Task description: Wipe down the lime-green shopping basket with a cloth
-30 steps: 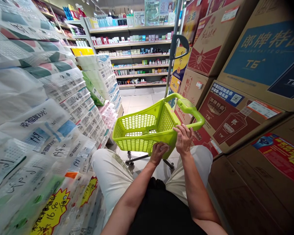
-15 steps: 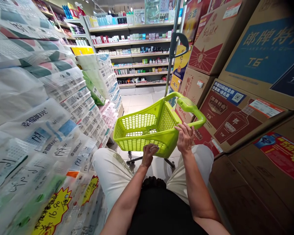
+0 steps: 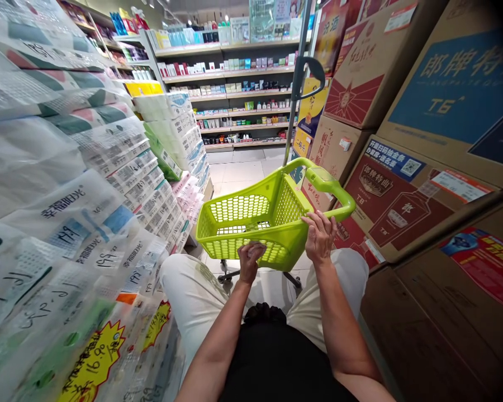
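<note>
biggest thing here is the wall of shelves (image 3: 218, 76) at the back, full of small boxed and bottled stuff. then the pile of cardboard boxes (image 3: 402, 212) up the right side, and the leaning stack of plastic-wrapped packs (image 3: 104, 201) on the left. the green cart (image 3: 293, 237) is in the aisle between those two, on pale floor tiles (image 3: 232, 173), just in front of the person's knees (image 3: 178, 273). a grey pole (image 3: 292, 123) with a dark loop handle stands behind it. there's a yellow price sign (image 3: 96, 360) on the packs, 16.90 written on it.

hands next: right hand (image 3: 319, 234) has its fingers bent over the cart's rim right by the handle, so it's got hold of the edge, can't tell how tightly. left hand (image 3: 249, 262) is curled up at the cart's holey side, closed on a small pale crumpled wad (image 3: 258, 249), maybe cloth or tissue. can't tell if the wad touches the plastic.
</note>
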`<state>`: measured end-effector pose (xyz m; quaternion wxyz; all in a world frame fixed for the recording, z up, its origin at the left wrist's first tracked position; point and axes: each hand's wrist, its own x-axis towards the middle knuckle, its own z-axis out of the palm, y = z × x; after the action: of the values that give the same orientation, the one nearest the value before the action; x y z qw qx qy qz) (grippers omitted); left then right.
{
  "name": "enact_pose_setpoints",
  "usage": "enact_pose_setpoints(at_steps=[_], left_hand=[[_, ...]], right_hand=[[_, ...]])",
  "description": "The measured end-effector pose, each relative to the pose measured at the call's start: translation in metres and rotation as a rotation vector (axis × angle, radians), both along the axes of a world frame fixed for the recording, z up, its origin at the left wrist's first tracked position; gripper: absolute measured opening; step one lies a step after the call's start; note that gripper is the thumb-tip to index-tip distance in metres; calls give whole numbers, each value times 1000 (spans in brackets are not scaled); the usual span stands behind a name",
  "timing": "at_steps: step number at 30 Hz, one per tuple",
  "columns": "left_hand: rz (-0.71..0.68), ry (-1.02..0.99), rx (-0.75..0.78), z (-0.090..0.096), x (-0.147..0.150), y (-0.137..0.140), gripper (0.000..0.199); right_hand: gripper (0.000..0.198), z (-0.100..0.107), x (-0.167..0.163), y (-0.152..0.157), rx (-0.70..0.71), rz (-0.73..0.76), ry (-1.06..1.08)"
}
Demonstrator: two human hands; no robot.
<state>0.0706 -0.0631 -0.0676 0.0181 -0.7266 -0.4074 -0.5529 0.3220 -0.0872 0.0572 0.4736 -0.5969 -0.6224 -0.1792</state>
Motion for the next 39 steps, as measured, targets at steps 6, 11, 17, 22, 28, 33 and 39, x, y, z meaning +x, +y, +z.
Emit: enact_pose_setpoints(at_steps=[6,11,17,22,28,33,39], left_hand=[[85,14,85,13,-8,8,45],[68,55,12,-13,-8,-4,38],[174,-74,47,10,-24,13,38],[201,-87,19,-2,-36,14,39],[194,-79,-61,-23,-43,3,39],[291,-105,29,9,-53,14,48],[294,-137,-88,-16,-55,4,44]], right_hand=[[49,-2,1,2,11,-10,12],[50,-3,3,2,7,-5,-7],[48,-2,5,1,11,-3,-11],[48,-3,5,0,24,-10,5],[48,-2,7,2,7,-10,7],[48,-1,8,1,10,-13,16],[49,-3,10,1,-10,-21,4]])
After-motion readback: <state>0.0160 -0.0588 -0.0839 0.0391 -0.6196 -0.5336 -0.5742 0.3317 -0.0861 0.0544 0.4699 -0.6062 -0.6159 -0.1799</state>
